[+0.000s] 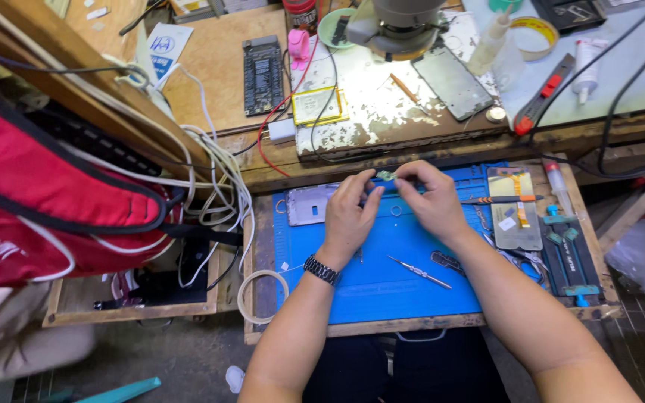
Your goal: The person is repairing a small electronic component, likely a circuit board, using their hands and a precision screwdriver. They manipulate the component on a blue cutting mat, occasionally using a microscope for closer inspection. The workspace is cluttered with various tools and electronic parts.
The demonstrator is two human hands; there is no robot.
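Note:
My left hand (pixel 350 211) and my right hand (pixel 432 198) meet above a blue work mat (pixel 382 283) and pinch a small green part (pixel 387 176) between their fingertips. A dark watch sits on my left wrist. Left of my left hand a silver phone frame (pixel 307 204) lies on the mat. A thin screwdriver (pixel 419 272) rests on the mat below my hands.
A phone with an open back (pixel 515 209) and a blue clamp jig (pixel 570 257) lie at the right. Behind, a worn bench carries a microscope (pixel 397 26), a dark phone screen (pixel 452 82), a tape roll (pixel 535 36) and a red cutter (pixel 543 97). White cables (pixel 222 179) and a red bag (pixel 46 194) are at the left.

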